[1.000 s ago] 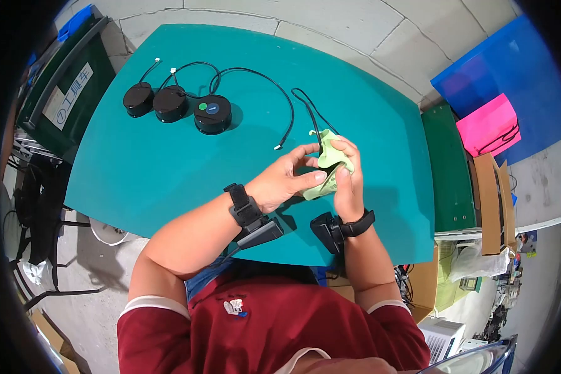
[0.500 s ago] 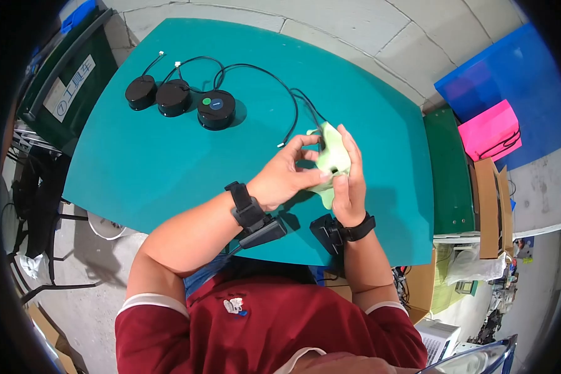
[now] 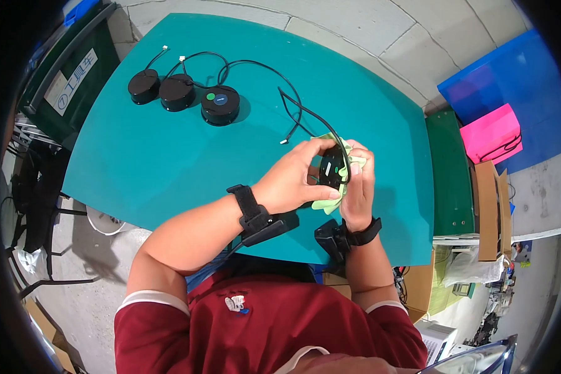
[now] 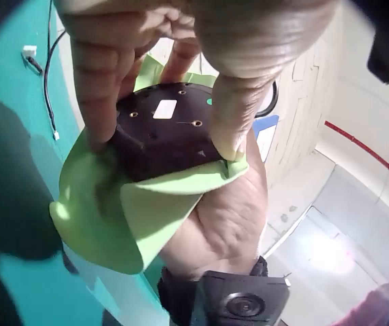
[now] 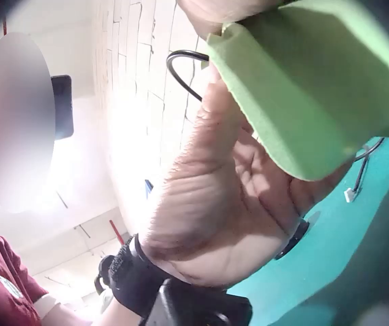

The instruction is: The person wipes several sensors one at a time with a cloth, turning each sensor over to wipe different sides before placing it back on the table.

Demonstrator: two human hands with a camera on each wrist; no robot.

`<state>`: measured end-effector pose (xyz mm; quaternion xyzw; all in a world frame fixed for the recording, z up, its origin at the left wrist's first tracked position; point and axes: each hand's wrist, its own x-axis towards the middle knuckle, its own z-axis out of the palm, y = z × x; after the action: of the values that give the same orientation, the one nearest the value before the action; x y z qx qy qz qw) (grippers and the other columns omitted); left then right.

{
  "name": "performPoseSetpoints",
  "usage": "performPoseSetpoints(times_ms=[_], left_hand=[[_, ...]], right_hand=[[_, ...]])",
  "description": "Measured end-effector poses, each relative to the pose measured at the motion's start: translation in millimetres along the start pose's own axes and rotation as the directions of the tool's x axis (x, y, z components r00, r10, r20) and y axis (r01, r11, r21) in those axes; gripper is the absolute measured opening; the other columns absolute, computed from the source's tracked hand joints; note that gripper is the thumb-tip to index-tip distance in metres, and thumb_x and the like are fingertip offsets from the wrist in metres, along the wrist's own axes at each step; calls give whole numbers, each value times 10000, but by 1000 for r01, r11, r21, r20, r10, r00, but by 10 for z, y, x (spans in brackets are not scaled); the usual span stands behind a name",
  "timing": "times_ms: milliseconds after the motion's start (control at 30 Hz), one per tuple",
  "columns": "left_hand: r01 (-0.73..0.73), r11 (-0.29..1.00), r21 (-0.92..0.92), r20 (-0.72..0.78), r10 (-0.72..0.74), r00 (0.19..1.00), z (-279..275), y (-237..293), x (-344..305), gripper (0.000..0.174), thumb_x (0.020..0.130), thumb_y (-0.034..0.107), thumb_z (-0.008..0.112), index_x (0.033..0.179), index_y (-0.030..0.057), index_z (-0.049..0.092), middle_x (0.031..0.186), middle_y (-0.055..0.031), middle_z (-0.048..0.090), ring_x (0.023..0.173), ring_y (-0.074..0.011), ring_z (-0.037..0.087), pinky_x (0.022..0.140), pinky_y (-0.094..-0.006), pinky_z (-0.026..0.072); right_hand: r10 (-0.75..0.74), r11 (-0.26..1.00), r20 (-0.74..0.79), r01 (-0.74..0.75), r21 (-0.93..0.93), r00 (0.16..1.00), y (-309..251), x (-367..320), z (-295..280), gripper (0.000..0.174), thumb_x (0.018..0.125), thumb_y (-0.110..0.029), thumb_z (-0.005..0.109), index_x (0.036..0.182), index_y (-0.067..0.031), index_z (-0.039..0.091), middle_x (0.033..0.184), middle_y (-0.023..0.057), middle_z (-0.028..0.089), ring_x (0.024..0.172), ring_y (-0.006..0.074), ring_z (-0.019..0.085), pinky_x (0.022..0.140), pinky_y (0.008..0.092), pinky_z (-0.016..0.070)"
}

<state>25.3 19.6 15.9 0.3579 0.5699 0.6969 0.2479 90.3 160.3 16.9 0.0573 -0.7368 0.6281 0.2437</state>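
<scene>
The left hand grips a black puck, thumb on one edge and fingers curled round the other. In the left wrist view its flat underside shows, with a pale label and small holes. The face turned towards the right hand carries a green dot, but much of that face is covered. The right hand cups a green cloth against the puck, fingertips folded over the cloth's upper edge. Its palm is hidden behind the cloth, so how far the cloth wraps round cannot be made out. Both hands hold the puck above the desk, close to the person's chest.

A black cable leaves the puck at the top and loops away beyond the hands. Its white plug lies on the desk just past the left fingers. Farther off, ahead and to the left of the left hand, sit three round black units side by side with their cables tangled together. The right wrist view shows mostly cloth and the left palm, the rest washed out by glare.
</scene>
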Motion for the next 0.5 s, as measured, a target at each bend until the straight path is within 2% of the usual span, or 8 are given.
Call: performPoseSetpoints(times_ms=[33,100,233,267,300,367,467,500], left_hand=[[55,996,-63,25,-54,998,-10,8,4,628,714,7,687,1242,15,347,1149,-85,422,912,-164,567,737,-276,514],[107,987,-123,50,-101,994,-43,15,24,624,734,28,678,1256,12,336,1139,-83,429,904,-156,569,736,-270,512],[177,920,-350,127,-141,982,-73,-114,47,551,834,162,612,1279,20,321,1068,-69,480,836,-116,570,718,-241,505],[267,862,-430,171,-213,962,-97,-91,56,582,835,213,615,1291,13,313,1017,-69,502,788,-106,570,689,-237,504],[354,790,-502,221,-278,935,-119,-65,61,618,836,264,619,1303,7,306,967,-70,524,740,-96,569,660,-232,503],[378,769,-516,242,-292,925,-143,-31,58,609,847,299,601,1299,12,312,911,-51,533,733,-86,563,665,-230,505],[411,734,-540,264,-316,911,-149,8,52,588,848,281,603,1288,8,325,920,-55,532,718,-87,561,642,-224,500],[379,823,-424,245,-299,922,-154,56,40,568,844,256,604,1281,15,334,969,-68,521,773,-106,571,661,-233,502]], right_hand=[[-2,1000,2,2,-1,1000,22,3,-19,185,897,-132,364,1008,4,421,1105,151,428,991,186,457,845,327,399],[-233,925,85,247,-290,969,92,18,-70,182,904,-162,381,982,-2,421,1106,176,431,981,207,467,812,338,419],[-311,928,77,320,-191,947,61,-23,22,156,892,-170,441,978,-44,413,1133,200,420,1007,240,459,827,367,412],[-404,845,121,420,-331,907,115,2,-17,156,871,-168,476,971,-65,415,1139,194,417,1033,283,437,857,407,385],[-404,845,121,421,-331,907,104,11,-13,156,871,-168,476,971,-65,415,1139,194,417,1033,283,437,857,407,385],[-478,752,200,516,-411,856,60,26,4,176,856,-181,498,966,-75,412,1144,190,415,1048,319,410,875,441,358],[-438,786,183,474,-397,880,97,1,-11,174,855,-188,489,959,-74,409,1134,177,408,1032,318,409,877,449,353],[-415,802,168,447,-397,894,104,-8,-18,168,864,-194,476,954,-70,408,1126,168,405,1013,299,428,868,430,369]])
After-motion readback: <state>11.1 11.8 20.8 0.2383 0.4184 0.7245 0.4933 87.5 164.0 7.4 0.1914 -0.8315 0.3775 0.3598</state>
